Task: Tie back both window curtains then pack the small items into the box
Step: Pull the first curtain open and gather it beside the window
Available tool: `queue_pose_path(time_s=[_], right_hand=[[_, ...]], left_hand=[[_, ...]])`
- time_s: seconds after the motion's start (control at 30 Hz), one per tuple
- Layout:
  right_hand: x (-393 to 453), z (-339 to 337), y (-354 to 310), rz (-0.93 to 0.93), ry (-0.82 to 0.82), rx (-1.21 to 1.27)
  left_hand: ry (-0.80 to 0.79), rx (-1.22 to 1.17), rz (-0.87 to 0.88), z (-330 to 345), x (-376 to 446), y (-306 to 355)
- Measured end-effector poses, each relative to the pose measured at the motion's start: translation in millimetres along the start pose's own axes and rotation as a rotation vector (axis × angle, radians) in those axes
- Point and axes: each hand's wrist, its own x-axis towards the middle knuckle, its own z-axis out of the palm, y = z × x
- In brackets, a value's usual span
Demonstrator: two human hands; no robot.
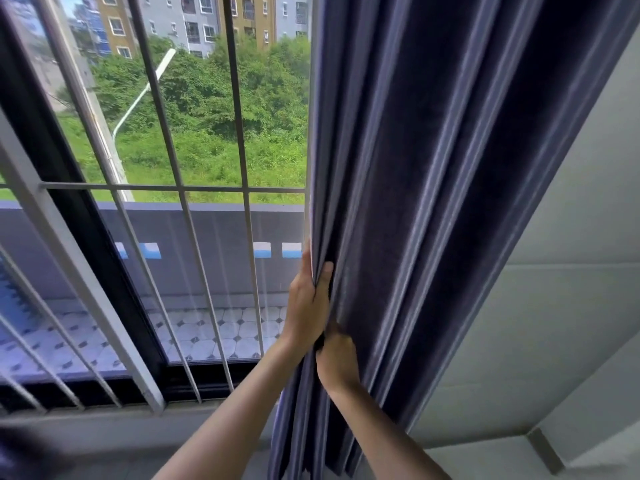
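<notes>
Curtain (433,202) hangs right of centre, gathered in folds, between window (207,133) on the left and wall (571,271) on the right. Window bars (239,133) sit on the room side of the glass, left of the curtain. Beyond the glass: balcony floor (225,327) below, its parapet (207,244) behind that, trees (225,98) further out, buildings (194,19) behind the trees. Left hand (308,303) grips the curtain's left edge, near the window. Right hand (337,358) is just below it, touching it, holding the same folds. Both forearms come up from bottom centre, left arm in front of the sill (104,414).
</notes>
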Motion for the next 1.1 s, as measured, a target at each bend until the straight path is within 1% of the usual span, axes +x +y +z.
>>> queue_pose_path(time_s=[0.13,0.27,0.37,0.43,0.5,0.57,0.6,0.63,0.67,0.7,0.77,0.8,0.83,0.87,0.9,0.97,1.03,1.1], right_hand=[[2,6,-1,-0.012,-0.050,-0.084],[-12,12,2,0.013,-0.156,-0.135],[-20,13,5,0.032,-0.248,-0.211],[-26,11,8,0.079,-0.357,-0.275],[-30,8,13,0.133,-0.545,-0.339],[-29,1,21,0.152,-0.725,-0.318],[-24,-8,20,0.158,-0.748,-0.321],[-15,-22,16,0.150,-0.693,-0.344],[-4,-40,10,0.112,-0.546,-0.347],[7,-63,2,0.045,-0.317,-0.314],[29,-117,-27,-0.138,0.228,-0.128],[41,-142,-41,-0.240,0.470,-0.048],[55,-165,-52,-0.316,0.648,0.010],[69,-183,-60,-0.352,0.755,0.064],[83,-198,-66,-0.358,0.810,0.116],[108,-215,-71,-0.325,0.818,0.207],[122,-214,-68,-0.262,0.719,0.301],[128,-199,-57,-0.214,0.560,0.328]], left_hand=[[-0.023,0.027,0.049,3,3,-13],[-0.078,0.152,0.065,5,10,-21],[-0.072,0.200,0.092,6,14,-25],[-0.042,0.213,0.120,8,18,-28],[-0.024,0.235,0.144,9,22,-31],[-0.020,0.256,0.151,9,27,-36],[-0.017,0.264,0.154,8,29,-38],[-0.014,0.270,0.156,8,31,-39],[-0.014,0.268,0.161,7,33,-42],[-0.019,0.262,0.166,7,34,-45],[-0.033,0.242,0.185,7,34,-48],[-0.039,0.231,0.189,7,35,-49],[-0.044,0.222,0.186,8,35,-49],[-0.048,0.217,0.182,8,35,-50],[-0.053,0.213,0.179,9,35,-50],[-0.060,0.206,0.184,12,35,-49],[-0.069,0.195,0.190,13,34,-49],[-0.076,0.190,0.202,14,34,-50]])
